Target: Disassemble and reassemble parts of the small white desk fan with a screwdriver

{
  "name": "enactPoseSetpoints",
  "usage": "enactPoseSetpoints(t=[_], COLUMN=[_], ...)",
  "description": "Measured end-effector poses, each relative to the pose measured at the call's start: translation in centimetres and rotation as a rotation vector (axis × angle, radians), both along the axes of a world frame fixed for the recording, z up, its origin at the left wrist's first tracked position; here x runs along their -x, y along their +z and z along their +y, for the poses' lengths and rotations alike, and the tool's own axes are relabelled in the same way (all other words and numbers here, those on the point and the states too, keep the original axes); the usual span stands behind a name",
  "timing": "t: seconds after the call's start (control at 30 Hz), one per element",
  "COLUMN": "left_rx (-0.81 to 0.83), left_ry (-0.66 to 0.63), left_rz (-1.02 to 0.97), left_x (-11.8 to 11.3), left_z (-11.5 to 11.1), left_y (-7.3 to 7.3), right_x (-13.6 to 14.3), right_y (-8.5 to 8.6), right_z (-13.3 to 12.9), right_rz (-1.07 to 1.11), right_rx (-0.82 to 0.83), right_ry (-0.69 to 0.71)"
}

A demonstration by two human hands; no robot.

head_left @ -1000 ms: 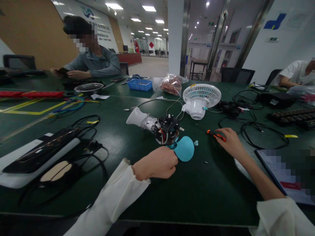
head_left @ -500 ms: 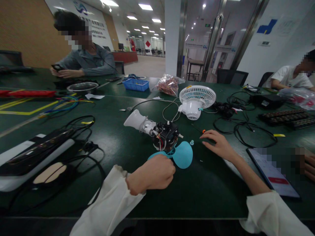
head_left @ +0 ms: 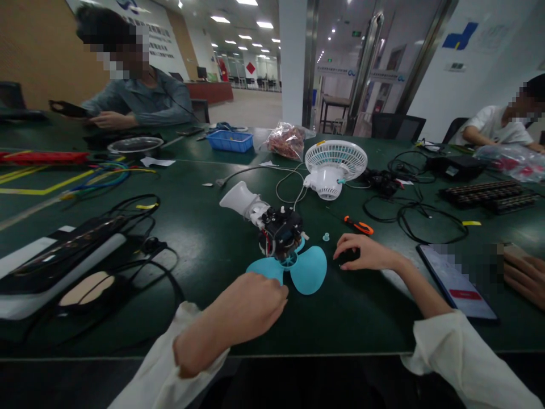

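My left hand (head_left: 255,301) is closed at the edge of a light-blue fan blade (head_left: 310,271), its fingertips hidden beneath the back of the hand. The three-lobed blade sits against the front of a black fan motor (head_left: 283,230), from which a white flared base (head_left: 240,200) sticks out to the left. My right hand (head_left: 366,253) hovers low over the table to the right of the blade, thumb and forefinger curved and apart. A tiny light speck lies by the thumb tip, too small to name. Between hand and motor stands a small light-blue cap (head_left: 326,237).
Orange-handled pliers (head_left: 359,225) lie beyond my right hand. Farther back are a white fan guard (head_left: 336,162), a blue basket (head_left: 230,141) and a bag of reddish parts (head_left: 286,141). A tablet (head_left: 457,284) and another person's hand (head_left: 525,275) are at the right; cables run across both sides.
My right hand has drawn back from the orange-handled tool, down toward the table surface nearer the blade. My left hand stays at the blade, which has shifted slightly along with the view.
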State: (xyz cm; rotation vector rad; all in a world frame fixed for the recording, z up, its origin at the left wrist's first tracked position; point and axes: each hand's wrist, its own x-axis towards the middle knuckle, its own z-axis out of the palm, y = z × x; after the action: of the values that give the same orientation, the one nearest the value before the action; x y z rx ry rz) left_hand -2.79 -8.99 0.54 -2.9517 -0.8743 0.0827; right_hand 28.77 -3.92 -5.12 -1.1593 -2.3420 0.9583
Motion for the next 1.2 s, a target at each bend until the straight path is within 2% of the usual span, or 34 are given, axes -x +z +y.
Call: enactPoseSetpoints(t=[0.07, 0.13, 0.23, 0.27, 0.33, 0.43, 0.53, 0.6, 0.8, 0.97, 1.1, 1.2], left_rx=[-0.1, -0.34, -0.541, -0.579, -0.548, -0.455, -0.392, -0.32, -0.11, -0.029, 0.031, 0.161], left_ry=[-0.102, -0.198, 0.008, 0.065, 0.145, 0.122, 0.048, 0.008, -0.102, -0.113, -0.089, -0.102], left_rz=[-0.165, -0.469, -0.977, -1.119, -1.243, -1.265, -1.258, -1.252, -1.209, -1.204, -1.32, -1.416], left_x=[-0.2, -0.7, -2.0, -2.5, -3.0, -3.0, -2.6, -2.4, -2.6, -2.8, -2.7, -2.8], left_z=[0.5, 1.7, 4.9, 6.1, 8.2, 10.0, 10.2, 10.0, 9.6, 9.5, 9.8, 10.1], left_y=[2.0, 4.2, 6.2, 6.3, 5.9, 4.2, 2.4, 1.7, 1.8, 1.5, 1.4, 1.4], right_x=[0.0, -0.1, -0.3, -0.3, -0.4, -0.2, 0.1, 0.3, 0.3, 0.3, 0.3, 0.3], right_y=[-0.3, -0.5, -0.7, -0.8, -0.9, -0.9, -0.8, -0.7, -1.0, -1.2, -1.1, -1.1], right_z=[0.2, 0.4, 0.5, 0.6, 0.6, 0.6, 0.5, 0.5, 0.6, 0.6, 0.5, 0.5], right_rz=[0.016, 0.034, 0.053, 0.055, 0.056, 0.045, 0.03, 0.027, 0.029, 0.022, 0.01, 0.002], right_rx=[0.001, 0.017, 0.043, 0.047, 0.044, 0.025, 0.012, -0.003, -0.025, -0.016, -0.029, -0.042], right_ry=[-0.002, 0.0, -0.005, -0.007, -0.02, -0.05, -0.076, -0.099, -0.146, -0.149, -0.146, -0.141])
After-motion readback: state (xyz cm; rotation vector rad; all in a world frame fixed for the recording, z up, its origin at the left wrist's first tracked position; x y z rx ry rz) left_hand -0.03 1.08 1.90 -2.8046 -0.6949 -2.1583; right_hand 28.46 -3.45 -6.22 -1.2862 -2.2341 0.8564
